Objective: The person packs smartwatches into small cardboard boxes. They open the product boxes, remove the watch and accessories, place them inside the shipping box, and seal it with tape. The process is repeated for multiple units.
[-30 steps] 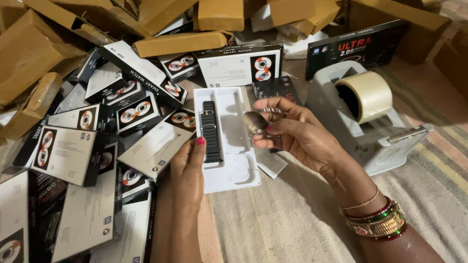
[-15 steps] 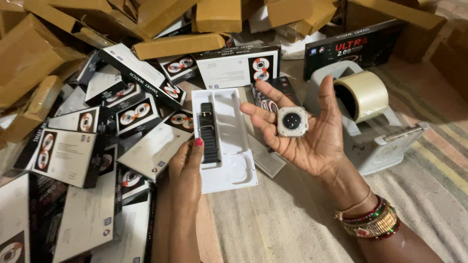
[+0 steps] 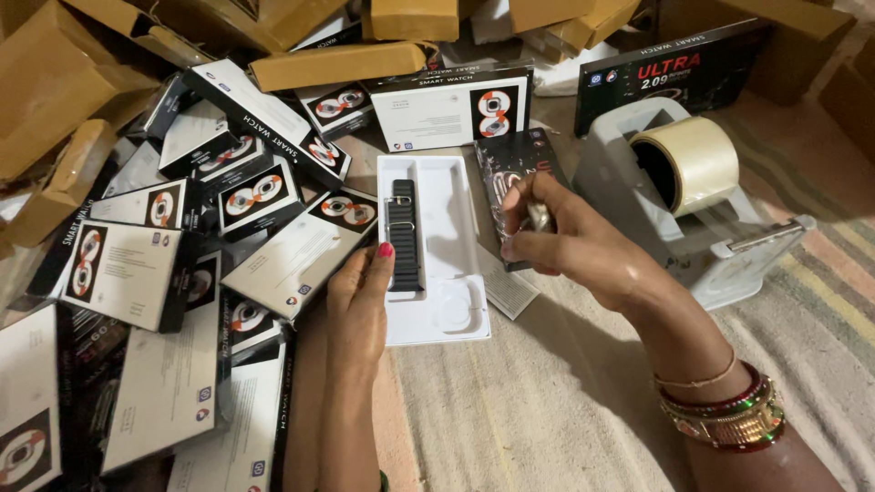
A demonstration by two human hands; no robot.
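Small silver watch body (image 3: 538, 217) pinched in the fingertips of the right hand (image 3: 574, 246), up in the air just right of the white tray (image 3: 456, 264) and over a black box lid (image 3: 515, 178). Mostly hidden by fingers, only a shiny grey bit peeking out. Right hand curled, fingers closed tight on the watch body, wrist with bangles (image 3: 725, 410) coming in from the bottom right. Left hand (image 3: 360, 301) flat, fingers together, resting against the tray's left edge, not gripping anything, red thumbnail touching the rim. Inside the tray, a black strap (image 3: 403, 235) lying straight in the left slot, a round empty dip near the bottom. Beside it all, a tape dispenser (image 3: 693, 210) to the right and piled watch boxes (image 3: 182, 255) to the left.
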